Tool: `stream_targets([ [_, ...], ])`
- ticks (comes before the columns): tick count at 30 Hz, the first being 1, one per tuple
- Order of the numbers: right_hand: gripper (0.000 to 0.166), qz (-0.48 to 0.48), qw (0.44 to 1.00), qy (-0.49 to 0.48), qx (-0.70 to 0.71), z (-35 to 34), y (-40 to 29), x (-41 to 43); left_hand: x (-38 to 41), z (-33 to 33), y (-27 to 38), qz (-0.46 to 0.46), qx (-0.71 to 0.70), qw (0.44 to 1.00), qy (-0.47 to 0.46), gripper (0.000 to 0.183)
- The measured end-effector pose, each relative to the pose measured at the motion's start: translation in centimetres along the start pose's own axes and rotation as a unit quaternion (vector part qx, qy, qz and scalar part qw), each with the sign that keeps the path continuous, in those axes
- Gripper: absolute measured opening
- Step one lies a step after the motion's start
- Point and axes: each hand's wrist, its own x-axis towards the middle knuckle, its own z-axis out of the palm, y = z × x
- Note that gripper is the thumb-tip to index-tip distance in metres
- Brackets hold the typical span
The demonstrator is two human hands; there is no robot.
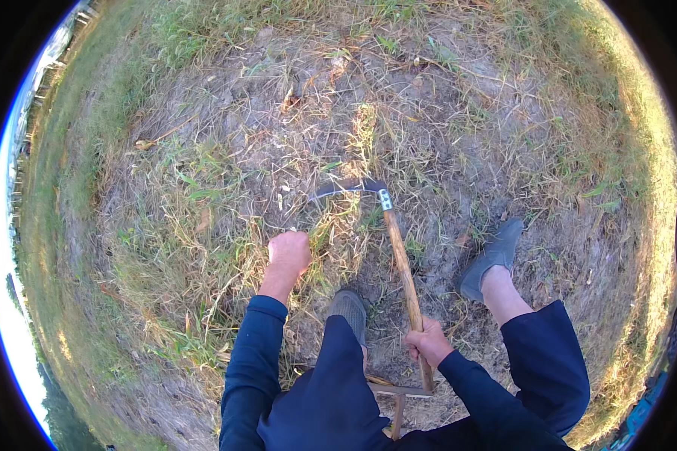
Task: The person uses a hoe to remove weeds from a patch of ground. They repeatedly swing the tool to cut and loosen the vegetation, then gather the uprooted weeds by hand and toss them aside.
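Note:
A sickle with a long wooden handle (400,259) is in my right hand (430,342), which grips it near its lower end. The handle points away from me, and its curved metal blade (344,188) reaches left, low over the grass. A pale metal collar (385,199) joins blade and handle. To the left of the handle, my left hand (289,252) is closed in a fist low on a clump of half-dry grass (330,237). Stalks show on both sides of the fist; its fingers are hidden underneath. The blade lies beyond the fist, apart from it.
My shoes, a left one (348,310) and a right one (491,259), stand either side of the handle. A wooden frame (400,390), perhaps a low stool, is partly under me. Cut-looking straw covers the soil (231,90); taller grass (186,34) grows at the far left.

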Motion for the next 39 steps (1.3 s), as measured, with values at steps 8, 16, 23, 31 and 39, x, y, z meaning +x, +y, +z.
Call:
stream_targets([
  [8, 0.015, 0.021, 0.994, -0.049, -0.091, -0.7, 0.4, -1.3, -2.5, 1.6, -2.9, 0.030, -0.005, 0.998, 0.054, 0.017],
  [16, 0.015, -0.026, 0.999, -0.002, -0.018, -2.4, -1.1, -0.8, -7.3, 8.8, -3.9, -0.076, -0.159, 0.960, 0.218, 0.028],
  [23, 0.013, 0.011, 0.999, -0.012, -0.042, -2.2, 1.7, -1.5, -6.9, 9.9, 1.7, -0.064, -0.081, 0.988, 0.118, 0.087],
  [31, 0.012, 0.054, 0.986, -0.027, -0.158, -2.1, 2.1, -2.1, -7.4, 11.6, -1.2, -0.022, -0.130, 0.980, 0.148, 0.022],
  [39, 0.015, 0.048, 0.990, -0.021, -0.131, -3.4, 1.1, -1.5, -8.7, 12.5, -0.8, -0.020, -0.216, 0.957, 0.193, 0.008],
])
